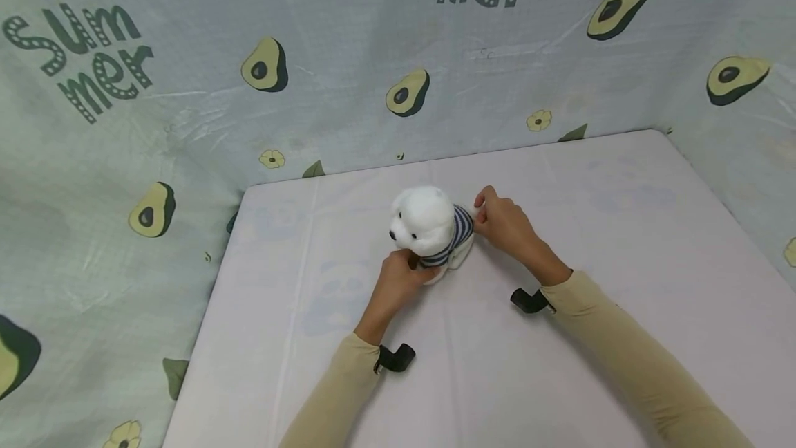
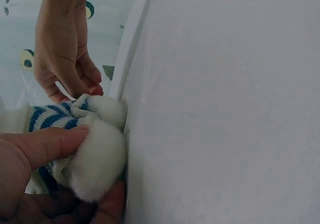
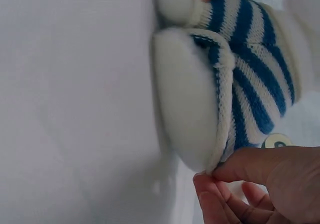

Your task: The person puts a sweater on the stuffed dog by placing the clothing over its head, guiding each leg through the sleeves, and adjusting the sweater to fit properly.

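A white plush dog (image 1: 424, 216) sits upright on the table, its head turned toward the left. It wears a blue-and-white striped knit shirt (image 3: 255, 69) with a cream hem. At the dog's front, my left hand (image 1: 401, 281) grips a front leg, thumb against the white fur beside the sleeve in the left wrist view. Behind the dog, my right hand (image 1: 505, 227) pinches the shirt's hem between thumb and index finger. The dog's white rump (image 3: 185, 99) shows below that hem.
A pale cloth covers the table (image 1: 280, 365). Behind it and at both sides hangs a curtain (image 1: 336, 54) printed with avocados and lettering. Small black wrist cameras (image 1: 398, 358) stick out from the beige sleeves (image 1: 628, 344).
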